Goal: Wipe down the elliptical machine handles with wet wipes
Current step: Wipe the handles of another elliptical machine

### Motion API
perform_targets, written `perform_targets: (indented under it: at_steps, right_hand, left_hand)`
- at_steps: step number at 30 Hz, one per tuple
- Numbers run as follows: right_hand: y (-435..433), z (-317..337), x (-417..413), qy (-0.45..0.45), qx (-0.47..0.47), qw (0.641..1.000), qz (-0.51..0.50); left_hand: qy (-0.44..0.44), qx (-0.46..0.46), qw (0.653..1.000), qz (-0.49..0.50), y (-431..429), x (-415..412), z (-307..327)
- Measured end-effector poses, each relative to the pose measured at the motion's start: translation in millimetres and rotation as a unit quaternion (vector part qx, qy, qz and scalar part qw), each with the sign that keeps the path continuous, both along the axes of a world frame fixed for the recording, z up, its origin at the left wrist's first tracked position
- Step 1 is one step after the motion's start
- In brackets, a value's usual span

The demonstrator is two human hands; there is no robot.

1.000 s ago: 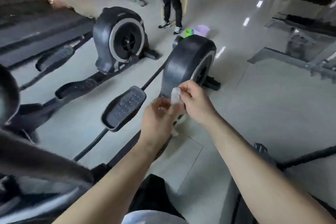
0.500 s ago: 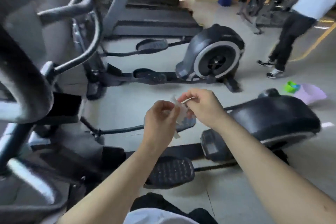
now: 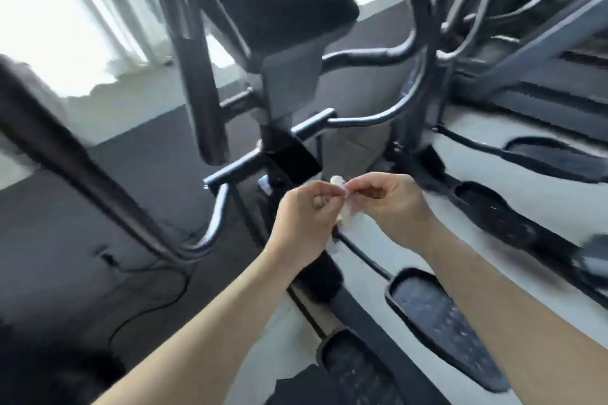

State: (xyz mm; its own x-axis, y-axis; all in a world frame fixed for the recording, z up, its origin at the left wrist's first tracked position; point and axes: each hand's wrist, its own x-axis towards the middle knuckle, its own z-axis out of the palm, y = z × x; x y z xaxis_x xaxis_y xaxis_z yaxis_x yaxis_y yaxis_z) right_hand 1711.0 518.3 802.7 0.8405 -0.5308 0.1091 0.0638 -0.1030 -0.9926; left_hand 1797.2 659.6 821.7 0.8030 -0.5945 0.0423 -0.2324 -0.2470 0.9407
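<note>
Wet wipe [image 3: 342,200], white and crumpled, is pinched between left hand [image 3: 304,217] and right hand [image 3: 391,204], held together in front of the elliptical machine handles [image 3: 200,82], touching neither.

The person shows as two forearms and two hands. The left forearm [image 3: 204,322] and the right forearm [image 3: 493,306] are uncovered from the wrist to the edge of view. The left hand [image 3: 302,217] and the right hand [image 3: 391,207] are bare as well. Between the forearms, at the bottom edge, lies a patch of dark clothing [image 3: 292,388], too cropped to tell which garment.
</note>
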Motion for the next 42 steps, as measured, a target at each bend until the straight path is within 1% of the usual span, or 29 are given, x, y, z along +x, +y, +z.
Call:
perform_targets:
  at_steps: [2, 3, 6, 9, 11, 14, 16, 19, 21, 22, 24, 26, 28, 31, 35, 37, 39, 42]
  right_hand:
    - [-1, 6, 15, -0.026, 0.009, 0.999, 0.046]
    - [1, 6, 21, -0.036, 0.012, 0.998, 0.050]
    - [7, 8, 44, -0.071, 0.046, 0.994, 0.070]
    - [18, 9, 69, -0.095, 0.074, 0.989, 0.088]
    - [26, 12, 84, -0.110, 0.088, 0.985, 0.099]
    - [43, 14, 108, -0.138, 0.062, 0.984, 0.097]
    - [59, 16, 125, -0.173, 0.044, 0.979, 0.098]
    - [84, 19, 142, -0.253, 0.074, 0.960, 0.096]
    - [93, 16, 149, -0.294, 0.054, 0.950, 0.085]
    - [95, 11, 155, -0.300, 0.036, 0.950, 0.073]
    - [91, 3, 173, -0.280, 0.013, 0.958, 0.052]
    - [83, 3, 193, -0.255, 0.010, 0.967, 0.029]
    - [78, 8, 208, -0.238, 0.026, 0.971, 0.019]
    - [81, 10, 208, -0.226, 0.068, 0.970, 0.056]
    - [87, 10, 172, -0.233, 0.134, 0.957, 0.107]
    - [91, 10, 154, -0.265, 0.166, 0.941, 0.133]
    - [96, 9, 148, -0.290, 0.171, 0.931, 0.143]
    - [95, 7, 163, -0.266, 0.138, 0.948, 0.107]
  left_hand:
    - [-0.032, 0.017, 0.998, 0.059, 6, -4, 16]
    - [-0.036, 0.025, 0.996, 0.072, 9, -3, 19]
    - [-0.064, 0.036, 0.985, 0.155, 17, -1, 32]
    - [-0.112, 0.035, 0.962, 0.247, 28, 2, 44]
    - [-0.118, 0.015, 0.942, 0.314, 38, 5, 47]
    - [-0.138, -0.001, 0.916, 0.377, 54, 10, 49]
    - [-0.151, 0.002, 0.910, 0.385, 59, 15, 51]
    - [-0.170, -0.008, 0.907, 0.385, 59, 22, 52]
    - [-0.189, -0.012, 0.904, 0.384, 59, 26, 52]
    - [-0.194, -0.017, 0.904, 0.381, 59, 28, 52]
    - [-0.198, -0.027, 0.904, 0.377, 61, 29, 51]
    - [-0.203, -0.026, 0.903, 0.378, 63, 31, 49]
    - [-0.204, -0.035, 0.903, 0.377, 65, 34, 45]
    - [-0.208, -0.045, 0.901, 0.379, 65, 38, 40]
    - [-0.224, -0.052, 0.895, 0.381, 65, 43, 36]
    - [-0.229, -0.050, 0.896, 0.378, 66, 45, 35]
    - [-0.234, -0.049, 0.896, 0.374, 68, 46, 34]
    - [-0.222, -0.055, 0.900, 0.371, 68, 47, 33]
